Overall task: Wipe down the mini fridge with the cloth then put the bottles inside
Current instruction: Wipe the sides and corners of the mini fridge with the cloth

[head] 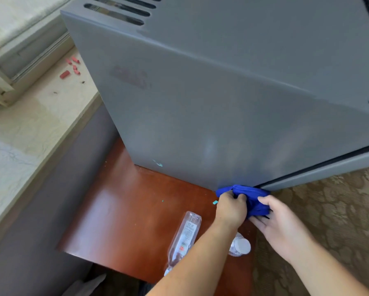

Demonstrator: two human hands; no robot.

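A grey mini fridge stands on a reddish wooden table. A bunched blue cloth presses against the fridge's lower front corner, beside the door seam. My left hand grips the cloth from the left. My right hand holds its underside from the right, fingers partly spread. One clear plastic bottle lies on its side on the table, partly under my left forearm. A second bottle stands upright, seen from above by its white cap, mostly hidden by my left arm.
A pale stone window ledge runs along the left, with several red scraps on it. Patterned carpet lies to the right of the table. Small teal flecks sit on the table near the cloth.
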